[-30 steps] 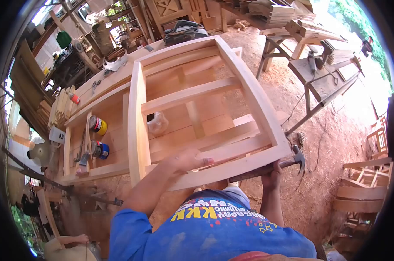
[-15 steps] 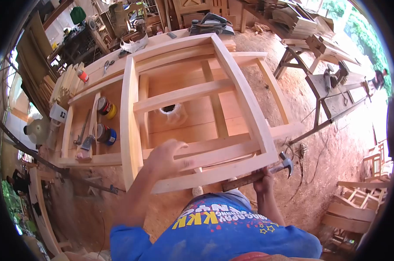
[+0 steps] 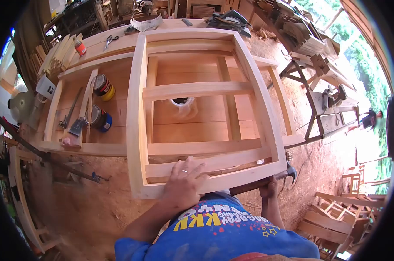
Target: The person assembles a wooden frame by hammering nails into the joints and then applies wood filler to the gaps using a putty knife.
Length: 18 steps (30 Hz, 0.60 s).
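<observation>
A pale wooden frame [image 3: 138,108] with crossbars stands over a larger wooden panel in the head view. My left hand [image 3: 182,180], a ring on one finger, is closed over the frame's near rail at its left half. Under the right end of that rail, my right hand [image 3: 269,187] grips a claw hammer [image 3: 288,174]. The hammer's metal head points right, and its wooden handle runs left, partly hidden by the rail. Behind the crossbar, a round hole [image 3: 179,101] in the panel shows a whitish lining.
Two paint cans [image 3: 103,87] and a brush [image 3: 76,127] lie in the panel's left bay. Scissors [image 3: 110,41] and a red bottle [image 3: 80,48] rest on the far bench. A workbench [image 3: 336,104] with tools stands right; stacked wooden pieces [image 3: 323,224] lie lower right.
My left hand has come down onto the near rail from above it. The view has turned, so the frame looks straighter. My right hand still holds the hammer below the rail.
</observation>
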Motion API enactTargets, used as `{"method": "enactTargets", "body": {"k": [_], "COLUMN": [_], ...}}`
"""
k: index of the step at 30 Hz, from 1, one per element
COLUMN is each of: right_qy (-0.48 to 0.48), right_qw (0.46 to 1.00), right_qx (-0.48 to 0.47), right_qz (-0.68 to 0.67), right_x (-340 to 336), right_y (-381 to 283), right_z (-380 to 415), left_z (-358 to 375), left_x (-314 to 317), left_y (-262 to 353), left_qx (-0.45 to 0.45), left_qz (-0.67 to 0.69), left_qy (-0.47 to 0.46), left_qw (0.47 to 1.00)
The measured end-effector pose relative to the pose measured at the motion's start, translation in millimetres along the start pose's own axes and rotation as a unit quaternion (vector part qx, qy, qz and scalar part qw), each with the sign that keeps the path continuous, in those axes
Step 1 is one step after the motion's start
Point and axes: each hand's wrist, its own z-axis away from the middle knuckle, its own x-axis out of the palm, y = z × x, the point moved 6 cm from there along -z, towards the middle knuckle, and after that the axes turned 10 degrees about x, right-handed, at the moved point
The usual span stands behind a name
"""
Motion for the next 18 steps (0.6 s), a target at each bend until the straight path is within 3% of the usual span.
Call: {"method": "enactTargets", "body": {"k": [3,6,12,15,18], "right_qy": [0.039,-0.022,0.036,0.103,0.235], "right_qw": [0.999,0.999,0.996,0.994,0.966], "right_qx": [-0.018,-0.033,-0.045,-0.019,0.015], "right_qz": [-0.023,-0.027,-0.064,-0.008,0.103], "right_x": [26,23,16,-12,-72], "right_y": [2,13,30,7,-6], "right_z": [15,15,8,8,11], "left_z": [3,9,17,20,25], "left_x": [-1,0,-13,-17,-10], "left_y": [-3,-17,-32,-33,-37], "left_qx": [0.007,0.016,0.011,0.004,0.009], "left_qz": [-0.016,-0.039,0.000,0.029,0.030], "left_qy": [-0.024,-0.045,-0.041,0.014,0.046], "left_qw": [1.000,0.998,0.999,0.999,0.998]}}
